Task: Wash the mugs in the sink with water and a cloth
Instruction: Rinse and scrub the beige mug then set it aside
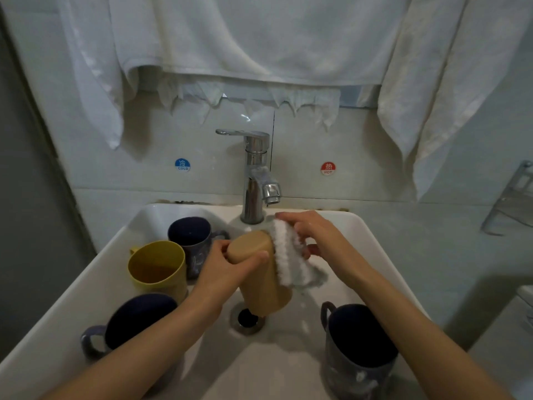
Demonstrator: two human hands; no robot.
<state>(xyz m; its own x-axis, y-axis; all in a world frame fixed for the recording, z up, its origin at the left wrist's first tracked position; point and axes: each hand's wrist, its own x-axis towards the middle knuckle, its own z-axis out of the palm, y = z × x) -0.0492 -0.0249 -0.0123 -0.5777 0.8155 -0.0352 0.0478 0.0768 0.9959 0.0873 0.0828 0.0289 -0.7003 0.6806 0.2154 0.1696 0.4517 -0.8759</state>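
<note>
- One tan mug (261, 275) is held bottom-up over the drain (247, 319) of the sink (346, 232), with the left hand (227, 268) gripping its base.
- The right hand (320, 241) clutches a white cloth (288, 262) pressed against the mug's side.
- A yellow mug (158, 267) and three dark mugs (357, 342) stand by the sink's left and front-right edges and likely still need washing.

The wall (360, 140) is faced with pale glossy tiles, a thin vertical seam (273, 134) running down its middle. White towels (245, 39) hang across the top, a ragged-edged strip (259, 96) showing beneath them. A blue COLD sticker (182, 164) and a red HOT sticker (328, 168) sit on the tiles. A metal rack (510, 197) juts from the right; a grey panel (26, 197) borders the left. The light is dim and cool
</note>
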